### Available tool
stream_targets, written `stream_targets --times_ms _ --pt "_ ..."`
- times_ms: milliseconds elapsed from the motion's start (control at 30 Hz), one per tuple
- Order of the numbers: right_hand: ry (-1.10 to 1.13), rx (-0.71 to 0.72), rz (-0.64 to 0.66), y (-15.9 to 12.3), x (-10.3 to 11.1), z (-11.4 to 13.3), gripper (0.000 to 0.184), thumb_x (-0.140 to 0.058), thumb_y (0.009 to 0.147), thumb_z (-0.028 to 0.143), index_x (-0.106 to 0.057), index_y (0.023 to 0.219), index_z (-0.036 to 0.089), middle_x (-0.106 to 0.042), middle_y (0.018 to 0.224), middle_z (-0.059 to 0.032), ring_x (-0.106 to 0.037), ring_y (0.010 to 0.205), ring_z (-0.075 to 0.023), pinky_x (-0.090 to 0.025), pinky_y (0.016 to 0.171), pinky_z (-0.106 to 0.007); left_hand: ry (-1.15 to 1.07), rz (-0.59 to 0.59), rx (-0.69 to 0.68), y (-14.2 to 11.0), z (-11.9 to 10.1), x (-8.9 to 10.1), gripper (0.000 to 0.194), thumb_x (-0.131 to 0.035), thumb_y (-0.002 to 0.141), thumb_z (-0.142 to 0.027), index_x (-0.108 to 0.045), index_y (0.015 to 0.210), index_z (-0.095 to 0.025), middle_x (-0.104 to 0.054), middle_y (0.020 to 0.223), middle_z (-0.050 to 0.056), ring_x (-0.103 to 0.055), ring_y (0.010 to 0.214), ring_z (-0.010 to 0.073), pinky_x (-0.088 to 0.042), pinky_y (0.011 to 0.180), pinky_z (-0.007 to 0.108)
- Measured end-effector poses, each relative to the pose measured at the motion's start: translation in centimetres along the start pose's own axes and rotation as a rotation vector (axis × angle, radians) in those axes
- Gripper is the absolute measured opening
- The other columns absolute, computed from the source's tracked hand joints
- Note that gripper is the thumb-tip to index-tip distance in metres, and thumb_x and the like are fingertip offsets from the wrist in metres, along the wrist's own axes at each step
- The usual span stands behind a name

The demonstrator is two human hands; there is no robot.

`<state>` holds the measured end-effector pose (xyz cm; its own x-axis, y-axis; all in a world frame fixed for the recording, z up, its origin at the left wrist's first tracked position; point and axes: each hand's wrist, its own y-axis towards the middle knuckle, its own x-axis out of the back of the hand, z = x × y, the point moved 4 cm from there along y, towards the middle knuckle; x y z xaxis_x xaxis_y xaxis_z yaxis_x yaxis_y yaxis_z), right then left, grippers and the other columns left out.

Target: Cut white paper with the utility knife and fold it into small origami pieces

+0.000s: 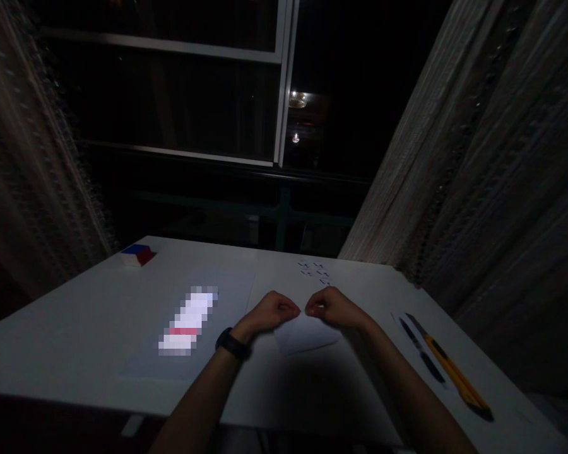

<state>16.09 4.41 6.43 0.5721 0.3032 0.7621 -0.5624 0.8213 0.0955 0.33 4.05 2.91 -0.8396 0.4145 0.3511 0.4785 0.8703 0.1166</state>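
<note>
A white sheet of paper (307, 335) is in front of me, its upper edge at my fingertips. My left hand (275, 312), with a dark watch (231, 343) on its wrist, pinches the paper with thumb and finger. My right hand (330, 307) is closed in a similar pinch just beside it, a small gap between the two. The exact grip at the fingertips is too small and dark to make out. Beyond the hands lie several small paper pieces (313, 270) with dark marks.
On the left, a bright pixelated rectangle (184, 321) lies over a larger sheet (142, 362). A blue, red and white block (137, 255) stands at the back left. To the right are a yellow utility knife (447, 366) and a dark pen-like tool (423, 353). Curtains (435, 126) flank the window.
</note>
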Motion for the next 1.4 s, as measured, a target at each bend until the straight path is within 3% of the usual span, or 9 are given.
stream_targets --times_ms 600,767,900,1100,1200,1267,1333,1400 --pt "-0.003 -0.006 -0.013 -0.5 1.4 0.8 0.018 -0.059 0.072 0.027 -0.072 0.075 0.016 -0.071 0.075 -0.0042 -0.064 0.071 -0.0184 -0.047 0.068 -0.028 -0.048 0.025 0.014 -0.7 -1.1 0.2 0.031 -0.062 0.071 -0.039 -0.070 0.070 -0.009 -0.060 0.058 0.001 -0.046 0.053 0.0096 -0.033 0.050 0.021" --pt "-0.020 0.007 -0.006 -0.6 1.8 0.8 0.017 -0.059 0.072 0.026 -0.073 0.075 0.017 -0.072 0.075 -0.0037 -0.064 0.070 -0.0181 -0.047 0.069 -0.028 -0.053 0.039 -0.021 -0.7 -1.0 0.5 0.030 -0.062 0.072 -0.037 -0.071 0.075 -0.009 -0.064 0.064 0.004 -0.050 0.055 0.0107 -0.036 0.054 0.022" --pt "-0.013 -0.011 -0.049 -1.1 2.8 0.6 0.016 -0.060 0.071 0.027 -0.073 0.073 0.018 -0.071 0.073 -0.0032 -0.064 0.070 -0.0183 -0.046 0.069 -0.028 -0.044 0.051 -0.006 -0.9 -1.0 0.9 0.029 -0.061 0.073 -0.036 -0.071 0.076 -0.009 -0.066 0.066 0.006 -0.053 0.058 0.0126 -0.039 0.056 0.023" --pt "0.026 -0.025 -0.123 -2.2 5.4 -0.6 0.018 -0.062 0.070 0.031 -0.071 0.070 0.017 -0.071 0.070 -0.0038 -0.064 0.068 -0.0189 -0.047 0.066 -0.028 -0.070 0.171 -0.002 -1.1 -0.6 1.6 0.024 -0.058 0.075 -0.030 -0.070 0.072 -0.009 -0.068 0.071 0.008 -0.059 0.063 0.0135 -0.044 0.063 0.024" --pt "-0.044 -0.039 -0.247 -2.8 6.2 -1.1 0.017 -0.060 0.072 0.030 -0.071 0.069 0.017 -0.071 0.070 -0.0044 -0.065 0.069 -0.0199 -0.049 0.066 -0.030 -0.064 0.080 0.051 -1.0 0.4 2.5 0.025 -0.061 0.074 -0.032 -0.068 0.071 -0.008 -0.068 0.068 0.010 -0.060 0.060 0.0144 -0.045 0.060 0.026" --pt "-0.160 -0.007 -0.422 -3.2 6.0 -0.7 0.016 -0.057 0.075 0.027 -0.070 0.073 0.018 -0.071 0.074 -0.0053 -0.065 0.071 -0.0205 -0.050 0.068 -0.032 -0.165 0.067 0.155 -1.0 1.0 2.3 0.035 -0.060 0.075 -0.040 -0.067 0.074 -0.006 -0.068 0.070 0.013 -0.062 0.059 0.0167 -0.046 0.058 0.029" --pt "-0.337 0.139 -0.634 -3.6 4.8 0.6 0.017 -0.053 0.079 0.022 -0.070 0.077 0.019 -0.071 0.078 -0.0063 -0.065 0.076 -0.0206 -0.049 0.077 -0.037 -0.340 0.178 0.199 -1.0 0.9 0.8 0.045 -0.059 0.076 -0.048 -0.067 0.082 -0.004 -0.068 0.080 0.019 -0.065 0.065 0.0206 -0.049 0.062 0.032" --pt "-0.521 0.385 -0.774 -4.0 2.2 2.4 0.020 -0.049 0.080 0.015 -0.068 0.082 0.018 -0.071 0.081 -0.0065 -0.064 0.083 -0.0204 -0.044 0.090 -0.042 -0.607 0.215 0.128 -0.7 0.1 -0.9 0.049 -0.065 0.072 -0.048 -0.063 0.100 -0.007 -0.065 0.100 0.021 -0.064 0.085 0.0250 -0.050 0.072 0.036"
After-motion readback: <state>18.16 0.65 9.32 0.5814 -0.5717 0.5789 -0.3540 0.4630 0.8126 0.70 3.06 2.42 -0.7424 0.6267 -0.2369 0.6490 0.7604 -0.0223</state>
